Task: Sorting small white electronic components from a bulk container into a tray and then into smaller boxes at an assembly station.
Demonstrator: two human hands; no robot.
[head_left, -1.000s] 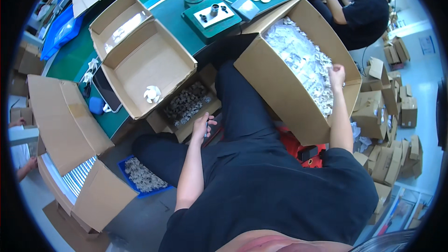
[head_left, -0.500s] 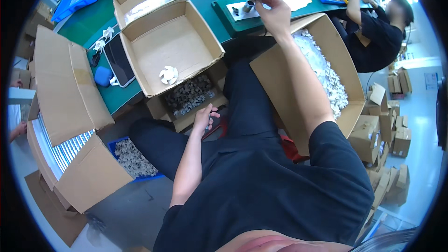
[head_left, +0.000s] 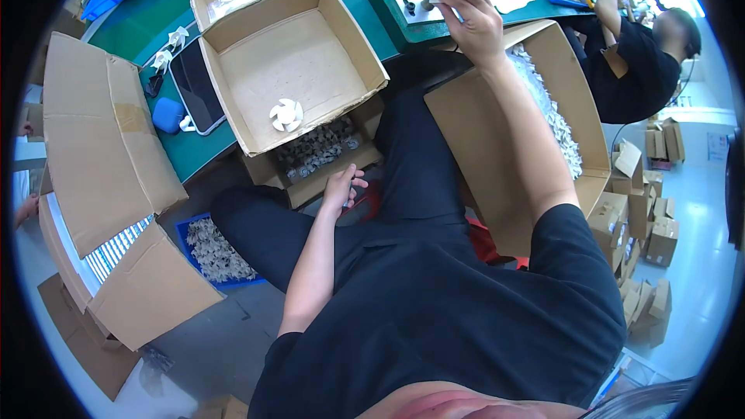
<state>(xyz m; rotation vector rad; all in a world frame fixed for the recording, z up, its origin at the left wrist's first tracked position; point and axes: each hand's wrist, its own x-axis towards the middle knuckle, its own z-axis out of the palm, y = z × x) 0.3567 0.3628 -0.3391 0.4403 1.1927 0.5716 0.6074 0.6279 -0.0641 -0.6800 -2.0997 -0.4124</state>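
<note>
An open carton (head_left: pixel 299 70) sits on the counter (head_left: pixel 147 23) with a small fan wheel (head_left: pixel 286 115) in it. Left of it lies a tablet (head_left: pixel 194 87). Below its front edge stands a box of small parts (head_left: pixel 314 157). Right of the lap stands a large box (head_left: pixel 535 132) of pale pieces.

Bright overhead light is washing my bench (head_left: pixel 155 23) evenly; glare is blowing out the floor (head_left: pixel 698 264) at right. Fisheye distortion is bending edges toward a black rim, and shadows are pooling under my knees.
</note>
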